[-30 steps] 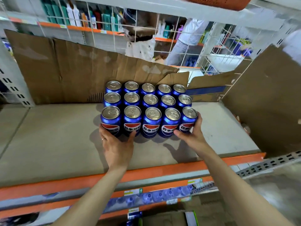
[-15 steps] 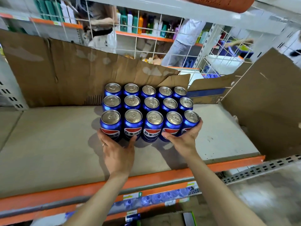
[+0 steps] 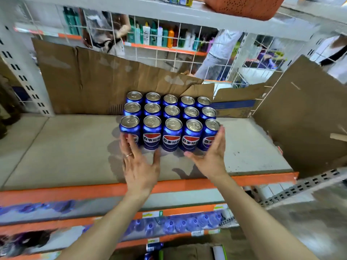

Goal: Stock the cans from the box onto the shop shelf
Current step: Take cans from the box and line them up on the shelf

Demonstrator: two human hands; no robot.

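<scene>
My left hand (image 3: 139, 166) has a wide grip, straight fingers against the front-left can; my right hand (image 3: 211, 154), grip also wide, lies flat along the front-right can. The cans (image 3: 170, 119) stand in three rows of five on the shelf (image 3: 62, 152), back row near the cardboard (image 3: 97, 79) at its rear edge.

Cans (image 3: 170, 117) on shelf (image 3: 75, 147), before cardboard (image 3: 97, 79)

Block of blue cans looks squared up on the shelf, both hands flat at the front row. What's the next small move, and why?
Probably draw both hands back toward the box below: the left hand and right hand lie open, gripping nothing, and the cans stand upright in three tidy rows.
</scene>
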